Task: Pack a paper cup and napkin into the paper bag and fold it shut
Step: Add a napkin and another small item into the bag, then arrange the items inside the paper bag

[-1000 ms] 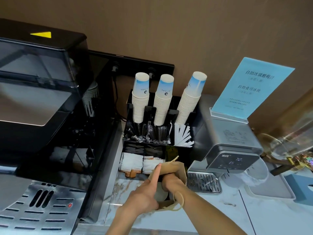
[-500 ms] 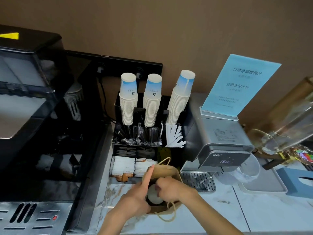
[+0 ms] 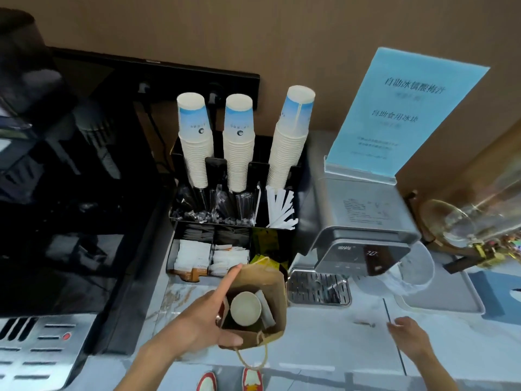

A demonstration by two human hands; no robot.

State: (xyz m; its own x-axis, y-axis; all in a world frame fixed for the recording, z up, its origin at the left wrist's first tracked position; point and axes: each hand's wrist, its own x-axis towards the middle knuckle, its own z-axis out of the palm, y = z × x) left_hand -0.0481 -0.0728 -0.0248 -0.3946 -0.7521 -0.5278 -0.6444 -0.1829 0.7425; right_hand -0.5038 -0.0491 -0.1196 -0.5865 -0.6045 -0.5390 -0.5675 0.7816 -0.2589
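A brown paper bag (image 3: 272,280) stands open on the marble counter, its twine handle hanging over the front edge. Inside it a white paper cup (image 3: 245,308) stands upright, with a white napkin (image 3: 266,307) tucked against its right side. My left hand (image 3: 203,320) grips the bag's left rim, index finger stretched along the edge and thumb under the front. My right hand (image 3: 408,333) hovers over the counter well to the right of the bag, fingers loosely apart and holding nothing.
A black organiser (image 3: 284,238) behind the bag holds three cup stacks (image 3: 239,142), stirrers and sachets. An ice machine (image 3: 363,221) with a blue sign (image 3: 406,114) stands right; a black coffee machine (image 3: 70,193) fills the left. A grey tray (image 3: 451,303) lies far right.
My right hand has come out of the bag and moved off to the right over the counter. The cup and napkin now show inside the open bag. My left hand keeps its hold.
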